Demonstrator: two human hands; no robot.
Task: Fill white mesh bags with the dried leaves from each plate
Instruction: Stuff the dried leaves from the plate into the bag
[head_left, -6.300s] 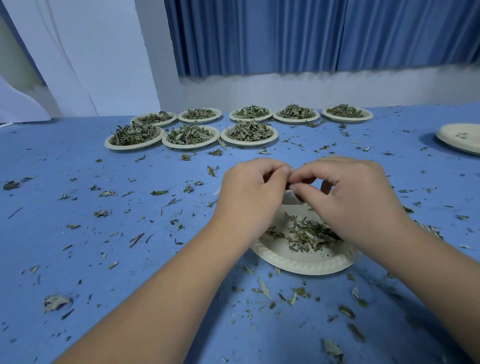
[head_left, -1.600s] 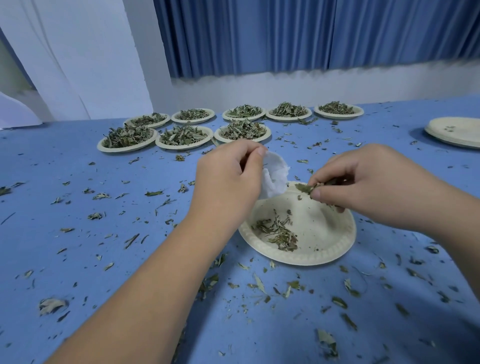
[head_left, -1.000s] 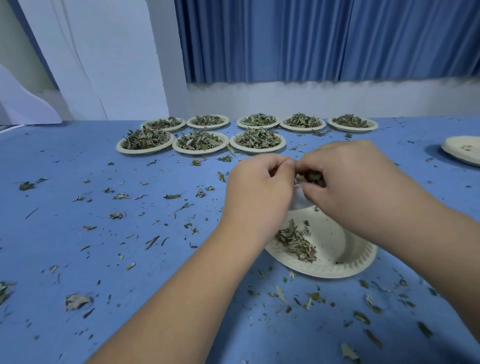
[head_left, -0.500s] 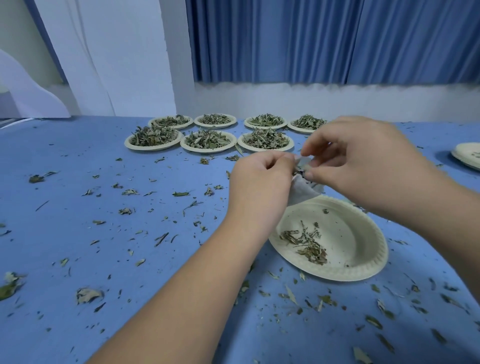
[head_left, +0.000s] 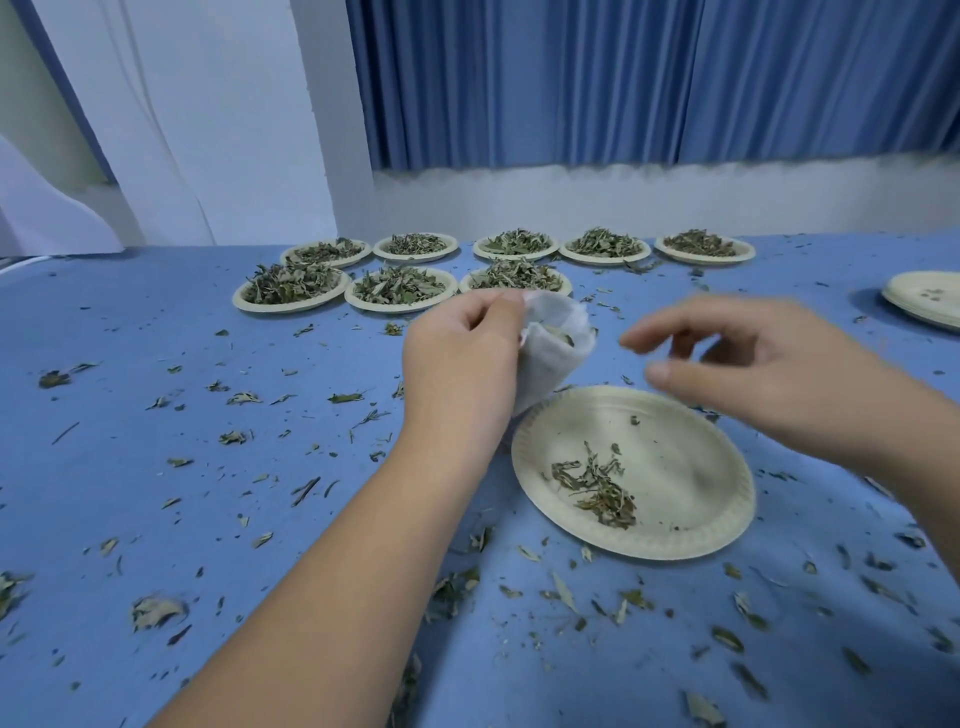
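Mesh bag (head_left: 553, 353), white, fine soft weave, pouch-shaped: left hand (head_left: 462, 364) pinches its rim and holds it above the near plate's far-left edge, mouth agape (leaf bits visible inside). Right hand (head_left: 753, 364) motion-blurred, fingers loose, holding nothing, over paper plate (head_left: 675, 467), round with a crimped rim, bearing a small tangle of dried leaves (head_left: 597, 483). Blue cloth table (head_left: 156, 493) littered with brittle fragments. Eight heaped plates (head_left: 291, 286) farther back.

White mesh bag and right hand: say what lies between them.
Head view: nothing but air between the white mesh bag, held by the left hand, and the right hand; only crumb-strewn blue tablecloth shows behind the gap.
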